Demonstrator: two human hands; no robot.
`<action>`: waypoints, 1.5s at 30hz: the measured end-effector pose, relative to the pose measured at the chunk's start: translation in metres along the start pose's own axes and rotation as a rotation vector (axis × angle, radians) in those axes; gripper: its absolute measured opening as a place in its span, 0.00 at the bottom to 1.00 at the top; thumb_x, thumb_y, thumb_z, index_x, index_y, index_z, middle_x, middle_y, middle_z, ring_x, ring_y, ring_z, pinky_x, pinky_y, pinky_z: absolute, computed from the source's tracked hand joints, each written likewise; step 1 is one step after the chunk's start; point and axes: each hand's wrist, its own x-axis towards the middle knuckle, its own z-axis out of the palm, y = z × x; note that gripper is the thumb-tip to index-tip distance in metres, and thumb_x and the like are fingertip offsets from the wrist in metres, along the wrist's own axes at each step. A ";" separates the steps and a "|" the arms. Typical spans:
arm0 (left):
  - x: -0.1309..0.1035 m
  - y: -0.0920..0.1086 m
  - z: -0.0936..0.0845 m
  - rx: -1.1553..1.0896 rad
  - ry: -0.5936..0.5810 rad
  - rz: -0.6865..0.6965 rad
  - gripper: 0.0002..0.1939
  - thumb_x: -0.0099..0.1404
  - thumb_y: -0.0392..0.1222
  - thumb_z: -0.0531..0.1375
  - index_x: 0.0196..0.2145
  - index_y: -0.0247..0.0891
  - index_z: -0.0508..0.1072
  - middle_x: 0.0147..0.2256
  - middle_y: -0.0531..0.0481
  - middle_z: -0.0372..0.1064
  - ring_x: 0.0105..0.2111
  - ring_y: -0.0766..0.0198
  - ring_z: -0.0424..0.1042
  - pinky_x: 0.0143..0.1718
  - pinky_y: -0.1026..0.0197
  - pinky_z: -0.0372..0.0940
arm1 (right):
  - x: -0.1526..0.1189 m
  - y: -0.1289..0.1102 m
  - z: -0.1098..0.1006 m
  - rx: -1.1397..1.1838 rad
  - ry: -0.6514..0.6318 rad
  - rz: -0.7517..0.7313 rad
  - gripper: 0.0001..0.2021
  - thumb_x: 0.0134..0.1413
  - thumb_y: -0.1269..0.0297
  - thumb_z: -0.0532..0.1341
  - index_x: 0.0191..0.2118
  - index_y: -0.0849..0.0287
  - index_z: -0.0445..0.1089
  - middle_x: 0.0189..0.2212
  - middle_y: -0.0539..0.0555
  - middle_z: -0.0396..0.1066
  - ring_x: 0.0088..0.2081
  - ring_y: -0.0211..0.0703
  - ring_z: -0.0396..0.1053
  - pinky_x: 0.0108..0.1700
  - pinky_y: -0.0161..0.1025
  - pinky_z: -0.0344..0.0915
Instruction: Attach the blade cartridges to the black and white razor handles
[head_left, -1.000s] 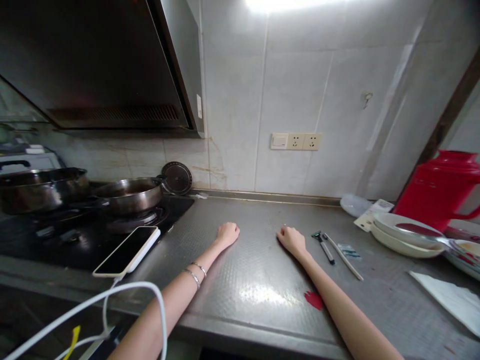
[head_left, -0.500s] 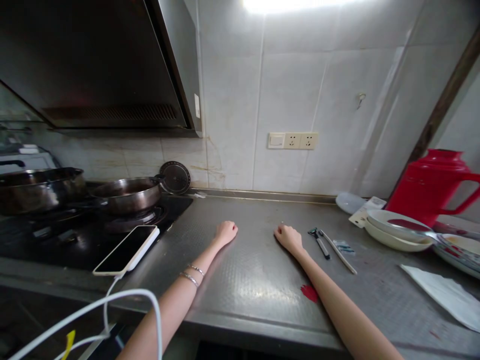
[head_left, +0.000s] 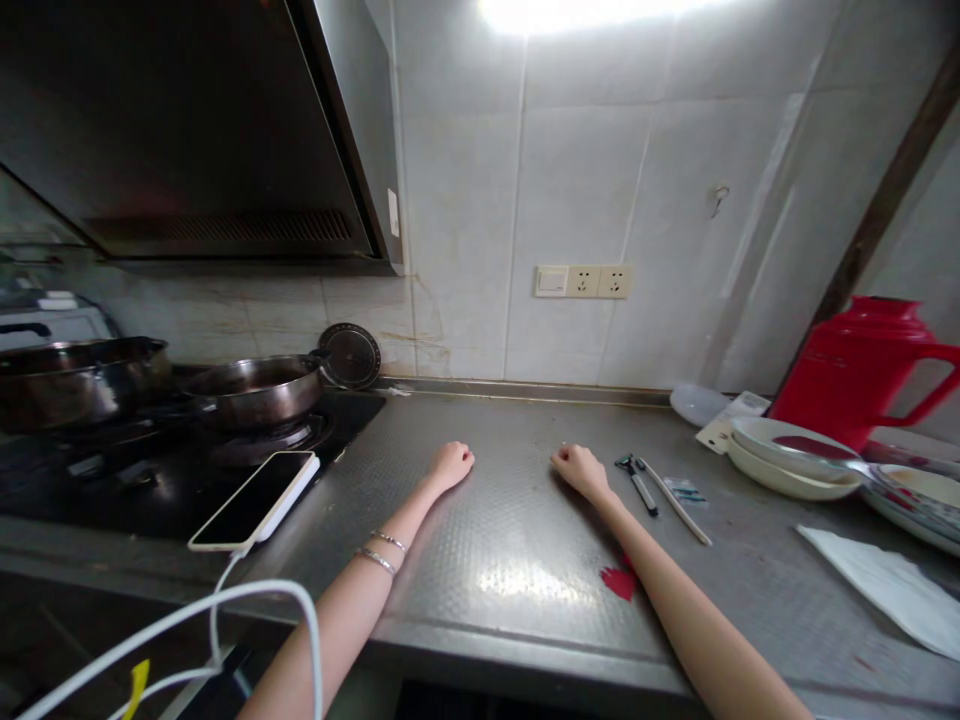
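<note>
My left hand (head_left: pixel 451 464) rests in a loose fist on the steel counter (head_left: pixel 487 520), with two silver bracelets (head_left: pixel 381 552) on its forearm. Across from it my right hand (head_left: pixel 580 468) lies on the counter too, fingers curled in. I see nothing held in either hand. Just right of my right hand is a slim razor (head_left: pixel 637 486) with a dark head. Beside that lie a thin white curved stick (head_left: pixel 676 504) and a small clear bag (head_left: pixel 685 491) with teal pieces. A red patch (head_left: pixel 618 582) shows by my right forearm.
At left, a phone (head_left: pixel 255 502) with a white cable (head_left: pixel 217 600) lies by the stove (head_left: pixel 165 500), which bears two pans (head_left: pixel 259 390) under the range hood (head_left: pixel 225 120). At right are stacked bowls (head_left: pixel 795 480), a white napkin (head_left: pixel 889 585) and a red thermos jug (head_left: pixel 855 375).
My right hand has shifted very slightly to the right. The view has moved a little; both fists stay on the counter.
</note>
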 end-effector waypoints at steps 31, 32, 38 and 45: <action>-0.001 -0.002 -0.001 -0.035 0.030 0.022 0.16 0.61 0.41 0.48 0.28 0.36 0.74 0.34 0.43 0.71 0.33 0.62 0.68 0.32 0.64 0.55 | -0.020 0.107 -0.045 -0.202 -0.425 0.180 0.11 0.49 0.71 0.52 0.32 0.64 0.72 0.36 0.67 0.73 0.38 0.55 0.72 0.34 0.44 0.65; -0.001 -0.002 -0.001 -0.039 0.033 0.025 0.16 0.61 0.41 0.48 0.27 0.36 0.74 0.34 0.43 0.71 0.33 0.62 0.68 0.32 0.64 0.55 | -0.021 0.107 -0.044 -0.211 -0.416 0.164 0.11 0.49 0.71 0.52 0.33 0.63 0.72 0.37 0.67 0.72 0.40 0.55 0.71 0.36 0.44 0.65; 0.001 -0.003 0.001 -0.089 0.050 0.018 0.15 0.60 0.41 0.49 0.25 0.36 0.73 0.32 0.44 0.72 0.31 0.63 0.67 0.31 0.64 0.54 | -0.024 0.114 -0.044 -0.244 -0.368 0.057 0.15 0.54 0.67 0.49 0.36 0.64 0.72 0.42 0.69 0.70 0.44 0.57 0.69 0.39 0.45 0.63; -0.001 -0.002 -0.002 -0.201 0.131 -0.050 0.16 0.60 0.42 0.49 0.22 0.34 0.71 0.28 0.44 0.71 0.28 0.64 0.65 0.28 0.65 0.51 | -0.022 0.102 -0.047 -0.246 -0.257 -0.039 0.18 0.61 0.62 0.44 0.40 0.67 0.68 0.40 0.69 0.71 0.44 0.55 0.69 0.41 0.42 0.61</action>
